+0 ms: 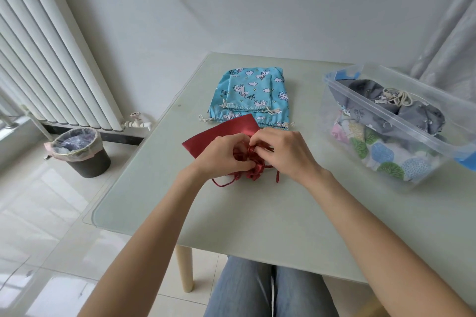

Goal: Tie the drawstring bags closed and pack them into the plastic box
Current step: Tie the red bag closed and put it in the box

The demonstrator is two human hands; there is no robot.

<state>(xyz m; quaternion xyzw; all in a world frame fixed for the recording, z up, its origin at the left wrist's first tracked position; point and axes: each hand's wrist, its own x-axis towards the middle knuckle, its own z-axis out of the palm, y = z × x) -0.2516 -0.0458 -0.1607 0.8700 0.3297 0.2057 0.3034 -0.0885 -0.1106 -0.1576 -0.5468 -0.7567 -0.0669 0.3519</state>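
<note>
At frame centre both hands work the gathered mouth of the red drawstring bag [219,136] — the left hand [221,154] grips the bunched fabric, the right hand [280,152] pinches the red cord [277,176] at the knot. Just above, touching the red bag's far edge, lie the blue printed bags [251,95]. The plastic box [401,121], at right near the table's edge, holds packed bags. Bare table [257,213] spreads below the hands to the near edge — a bin [81,153] stands on the floor at left

Soft, even daylight
Brightest at the left of the frame; faint shadows, floor sheen lower left, wide-angle bending at edges.
</note>
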